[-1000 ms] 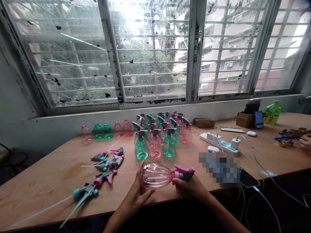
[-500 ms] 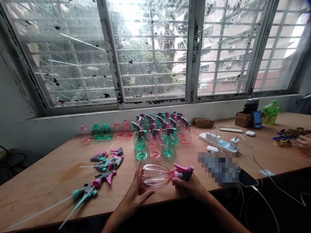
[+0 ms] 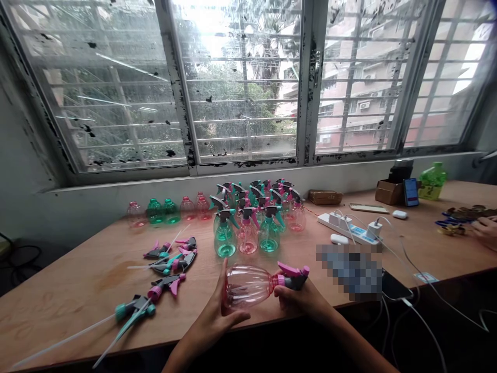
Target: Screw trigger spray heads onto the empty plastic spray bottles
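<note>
A clear pink spray bottle point(image 3: 248, 286) lies sideways between my hands at the table's front edge. My left hand point(image 3: 219, 305) is closed around its base, thumb below and fingers behind. At the neck, my right hand point(image 3: 301, 298) grips the pink and grey spray head point(image 3: 292, 277), which sits on the bottle's mouth; some of its fingers are hidden. Loose spray heads with tubes point(image 3: 166, 286) lie to the left, in pink, teal and grey. Behind the held bottle stand several green and pink spray bottles point(image 3: 247, 235) with heads on.
Headless bottles point(image 3: 171, 211) line the wall at back left. To the right are a power strip point(image 3: 349, 229), a phone point(image 3: 396, 286) on a cable, and a blurred patch. A cardboard box point(image 3: 389, 191) stands farther back. Another person's hand point(image 3: 485, 230) shows at the right edge.
The bottle's base end has dropped slightly along with my left hand. My right hand stays at the spray head, almost unmoved.
</note>
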`<action>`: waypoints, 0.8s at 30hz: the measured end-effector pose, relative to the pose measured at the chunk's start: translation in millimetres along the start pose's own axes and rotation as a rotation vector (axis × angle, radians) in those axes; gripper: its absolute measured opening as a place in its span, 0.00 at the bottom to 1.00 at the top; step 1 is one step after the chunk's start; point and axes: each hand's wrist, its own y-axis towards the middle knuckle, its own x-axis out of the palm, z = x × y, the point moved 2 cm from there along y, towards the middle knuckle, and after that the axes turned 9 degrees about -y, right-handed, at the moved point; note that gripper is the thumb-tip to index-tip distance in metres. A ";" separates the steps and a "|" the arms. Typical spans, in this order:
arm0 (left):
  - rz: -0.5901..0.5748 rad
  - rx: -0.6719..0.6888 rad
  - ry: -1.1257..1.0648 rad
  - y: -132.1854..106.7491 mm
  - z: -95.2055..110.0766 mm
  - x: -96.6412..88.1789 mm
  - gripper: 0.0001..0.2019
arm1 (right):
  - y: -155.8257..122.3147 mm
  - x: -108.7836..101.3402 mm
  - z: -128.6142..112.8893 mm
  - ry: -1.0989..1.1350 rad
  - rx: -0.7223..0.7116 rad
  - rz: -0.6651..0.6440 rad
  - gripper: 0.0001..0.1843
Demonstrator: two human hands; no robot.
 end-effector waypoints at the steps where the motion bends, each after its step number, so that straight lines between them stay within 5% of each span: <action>1: -0.010 -0.020 -0.017 -0.1 -1.1 -0.3 0.57 | 0.0 -0.4 0.9 -0.006 0.002 -0.001 0.26; 18: -0.053 -0.022 -0.043 1.5 -7.0 -2.2 0.55 | -1.6 -2.3 2.4 -0.109 0.030 -0.009 0.23; 24: 0.037 0.053 0.108 0.4 -0.9 -2.8 0.50 | -1.2 0.8 -3.6 -0.016 0.009 -0.024 0.28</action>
